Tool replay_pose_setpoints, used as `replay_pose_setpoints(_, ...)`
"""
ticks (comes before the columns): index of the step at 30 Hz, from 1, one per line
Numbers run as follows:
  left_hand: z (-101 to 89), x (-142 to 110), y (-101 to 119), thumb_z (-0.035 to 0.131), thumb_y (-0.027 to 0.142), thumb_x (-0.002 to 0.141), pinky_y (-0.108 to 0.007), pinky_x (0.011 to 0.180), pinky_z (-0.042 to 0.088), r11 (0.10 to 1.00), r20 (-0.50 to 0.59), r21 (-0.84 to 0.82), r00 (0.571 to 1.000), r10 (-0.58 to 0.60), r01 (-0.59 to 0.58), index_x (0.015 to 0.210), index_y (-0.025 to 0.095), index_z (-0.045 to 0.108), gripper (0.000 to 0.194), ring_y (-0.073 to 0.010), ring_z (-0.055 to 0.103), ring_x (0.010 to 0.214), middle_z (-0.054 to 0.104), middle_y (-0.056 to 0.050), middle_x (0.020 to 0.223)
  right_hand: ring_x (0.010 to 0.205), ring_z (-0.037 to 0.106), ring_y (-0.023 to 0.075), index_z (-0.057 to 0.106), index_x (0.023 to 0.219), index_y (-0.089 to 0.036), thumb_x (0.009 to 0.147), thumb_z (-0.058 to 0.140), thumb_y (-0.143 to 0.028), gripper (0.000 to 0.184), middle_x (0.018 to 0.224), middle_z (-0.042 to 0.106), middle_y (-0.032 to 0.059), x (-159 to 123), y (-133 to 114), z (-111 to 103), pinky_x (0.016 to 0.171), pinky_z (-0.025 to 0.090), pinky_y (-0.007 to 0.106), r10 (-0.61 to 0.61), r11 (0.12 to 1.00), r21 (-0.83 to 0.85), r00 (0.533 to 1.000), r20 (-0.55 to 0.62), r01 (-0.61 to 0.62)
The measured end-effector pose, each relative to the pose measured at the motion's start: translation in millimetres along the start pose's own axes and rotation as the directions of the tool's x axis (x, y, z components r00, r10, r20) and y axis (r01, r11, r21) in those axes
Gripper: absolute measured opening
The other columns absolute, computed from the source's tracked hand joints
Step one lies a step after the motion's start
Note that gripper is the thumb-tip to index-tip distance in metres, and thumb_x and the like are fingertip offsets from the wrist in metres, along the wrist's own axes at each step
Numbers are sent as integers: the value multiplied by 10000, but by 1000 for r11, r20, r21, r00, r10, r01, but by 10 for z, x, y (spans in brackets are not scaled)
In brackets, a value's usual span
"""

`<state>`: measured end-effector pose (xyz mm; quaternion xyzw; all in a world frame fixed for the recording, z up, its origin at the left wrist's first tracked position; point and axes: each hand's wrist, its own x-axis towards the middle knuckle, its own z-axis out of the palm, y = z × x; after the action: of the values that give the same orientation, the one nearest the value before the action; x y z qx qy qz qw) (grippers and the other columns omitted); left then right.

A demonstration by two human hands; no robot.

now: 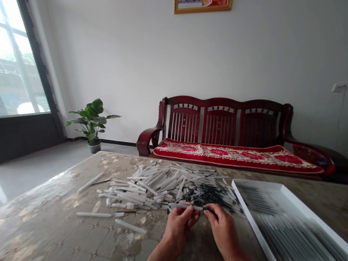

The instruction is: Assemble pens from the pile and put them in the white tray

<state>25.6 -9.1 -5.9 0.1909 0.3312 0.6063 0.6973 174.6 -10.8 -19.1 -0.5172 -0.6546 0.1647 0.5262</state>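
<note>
My left hand (179,228) and my right hand (221,227) are close together above the tabletop, and a white plastic tube (184,207) lies across the left fingers. Its far end reaches the right fingertips, which pinch it or something thin at its end; I cannot tell which. Just ahead is a loose pile of white plastic tubes (149,185), with thin black rods (208,196) heaped at its right side. A few single tubes (93,214) lie apart to the left. Part of the pile is hidden behind my hands.
A white shallow tray (288,222) stands to the right of my right hand, holding rows of dark rods in blurred lines. The table has a glossy marbled top (48,245). Beyond it are a red wooden bench (226,136) with a red runner and a potted plant (91,122).
</note>
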Motion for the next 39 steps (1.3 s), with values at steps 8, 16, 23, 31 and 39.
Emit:
replay_pose_setpoints(8, 44, -67, -9, 938, 314, 424, -250, 644, 568, 999, 23, 41, 1000, 19, -20, 739, 152, 646, 459, -146, 688, 640, 712, 3, 646, 579, 603, 171, 570, 702, -230, 960, 351, -467, 414, 621, 641, 22, -6, -93, -31, 541, 406, 248, -27, 980, -193, 998, 52, 36)
replay_pose_setpoints(16, 62, -81, -25, 945, 324, 387, -247, 646, 557, 999, -2, 39, 1000, -2, 2, 713, 152, 649, 473, -137, 675, 637, 716, -4, 640, 668, 631, 163, 600, 841, -227, 946, 390, -451, 325, 741, 685, 24, 8, -95, -72, 607, 444, 233, -19, 992, -122, 995, 93, 31)
replay_pose_setpoints(23, 68, -73, -27, 944, 343, 379, -250, 632, 550, 999, -4, 51, 1000, -5, 5, 714, 152, 649, 486, -136, 668, 611, 710, -4, 620, 546, 596, 162, 567, 699, -237, 972, 314, -480, 444, 592, 640, 14, 9, -99, -90, 529, 367, 245, -9, 972, -231, 994, 108, 34)
replay_pose_setpoints(31, 53, -65, -43, 936, 356, 398, -251, 628, 536, 996, 26, 88, 999, -30, 27, 720, 136, 651, 483, -135, 658, 586, 712, -22, 613, 545, 609, 165, 571, 661, -234, 965, 332, -485, 461, 598, 662, 26, -3, -114, -115, 530, 379, 247, 22, 980, -200, 991, 134, 5)
replay_pose_setpoints(39, 42, -55, -35, 937, 344, 398, -254, 623, 532, 996, 17, 86, 1000, -22, 21, 712, 137, 655, 470, -141, 657, 590, 706, -19, 607, 546, 591, 175, 584, 668, -241, 943, 367, -513, 444, 595, 656, 25, -2, -109, -109, 527, 372, 265, 12, 979, -204, 990, 138, 16)
